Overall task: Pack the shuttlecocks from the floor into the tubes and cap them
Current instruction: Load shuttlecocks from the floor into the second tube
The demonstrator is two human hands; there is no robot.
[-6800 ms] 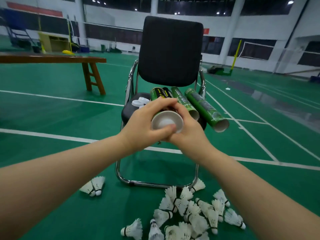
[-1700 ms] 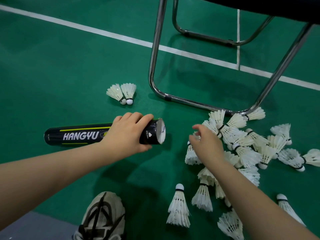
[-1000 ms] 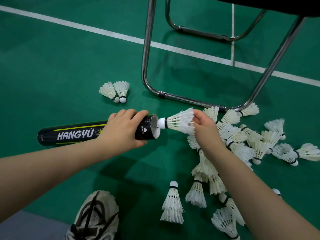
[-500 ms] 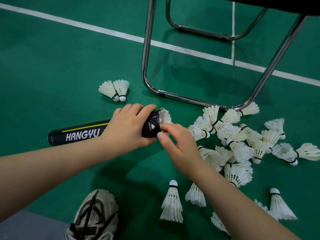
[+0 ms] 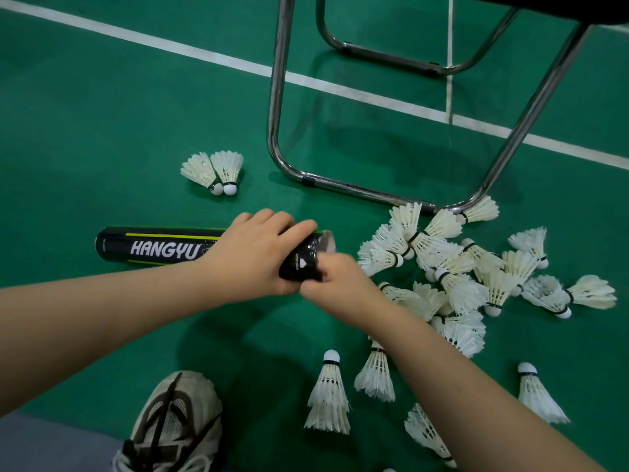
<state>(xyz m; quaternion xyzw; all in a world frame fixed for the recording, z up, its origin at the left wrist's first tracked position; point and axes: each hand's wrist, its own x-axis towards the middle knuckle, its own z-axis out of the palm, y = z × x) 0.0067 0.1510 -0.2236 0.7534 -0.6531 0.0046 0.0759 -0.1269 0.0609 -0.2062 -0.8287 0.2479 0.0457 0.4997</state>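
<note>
A black tube (image 5: 160, 248) marked HANGYU lies on the green floor with its open end pointing right. My left hand (image 5: 252, 257) grips it near that end. My right hand (image 5: 340, 281) is at the lower edge of the tube's mouth, blurred, with its fingertips hidden against the rim. No shuttlecock shows at the mouth. Several white feather shuttlecocks lie in a pile (image 5: 452, 267) just right of my hands. A stacked pair stands upright (image 5: 328, 393) in front, and two more shuttlecocks (image 5: 218, 170) lie apart above the tube.
A chrome chair frame (image 5: 275, 114) stands right behind the pile, its floor rail touching the farthest shuttlecocks. My white and brown shoe (image 5: 173, 424) is at the bottom edge. A white court line (image 5: 204, 56) runs across the floor beyond.
The shuttlecock whose feathers stuck out of the tube's mouth half a second ago is out of sight. My right hand has dropped slightly to the lower rim. The tube has barely moved.
</note>
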